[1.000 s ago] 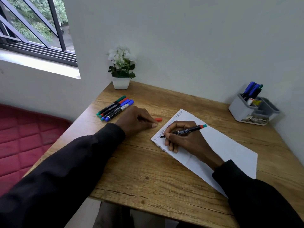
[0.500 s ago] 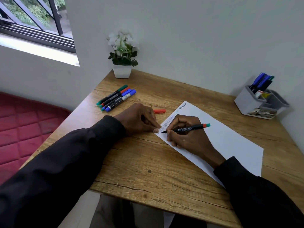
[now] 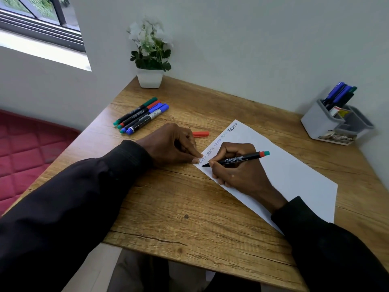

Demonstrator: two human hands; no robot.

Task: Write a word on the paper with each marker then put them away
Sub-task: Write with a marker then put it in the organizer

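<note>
Fingers of right hand [image 3: 237, 167] pinch black felt-tip marker with red-green end [image 3: 235, 159], long axis 9-to-3 o'clock, tip at 9 on white paper sheet [image 3: 294, 182] corner (left hand [image 3: 170, 144], fingers curled, nothing held, pins it there), red plastic cap [image 3: 201, 134] loose at 11.

The window [image 3: 42, 24] is cut off by the top left edge; the red cushion [image 3: 25, 148] runs out at the left; the left sleeve [image 3: 73, 207] and right sleeve [image 3: 326, 249] leave at the bottom edge; the right sleeve covers the near corner of the paper [image 3: 294, 182]; the right hand [image 3: 237, 171] hides part of the marker [image 3: 235, 160], and whether its nib touches the paper cannot be told; the left hand [image 3: 170, 144] curls its fingers [image 3: 190, 144] over the palm, hiding whatever lies inside; the pens [image 3: 339, 95] sink out of sight inside the grey organiser [image 3: 320, 123]; its label is too small to read.
</note>
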